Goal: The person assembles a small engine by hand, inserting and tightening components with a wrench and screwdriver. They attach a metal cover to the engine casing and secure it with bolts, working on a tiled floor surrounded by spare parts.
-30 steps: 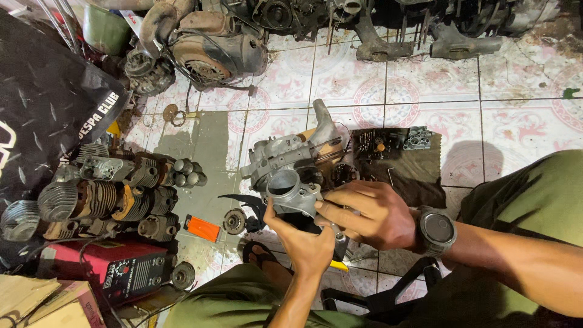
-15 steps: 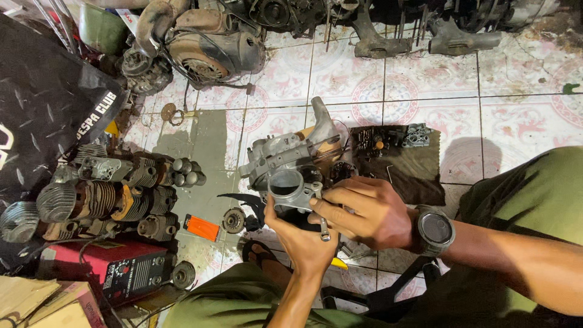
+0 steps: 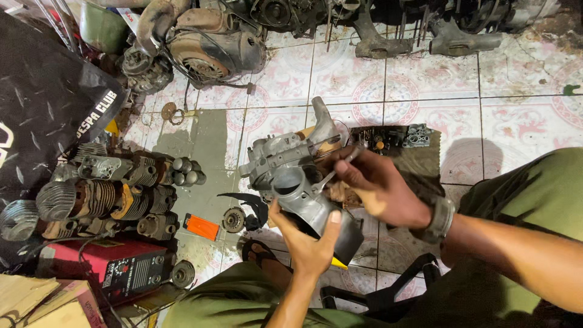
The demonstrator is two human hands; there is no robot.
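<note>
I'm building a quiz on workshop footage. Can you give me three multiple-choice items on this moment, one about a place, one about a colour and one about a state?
1. Where do the finned engine cylinders lie?
A. On the tiled floor, at the picture's left
B. On the person's lap
C. On a shelf at the top right

2. What colour is the small flat tag on the floor near the cylinders?
A. Blue
B. Orange
C. White

3. How is the grey metal housing held?
A. Lying untouched on the floor
B. Hanging from a hook
C. Gripped from below by the left hand while the right hand puts a thin metal tool to it

Answers:
1 A, they sit in a cluster on the floor at the left.
2 B, it is plainly orange.
3 C, the left thumb lies on the housing and the right fingers hold the tool.
</note>
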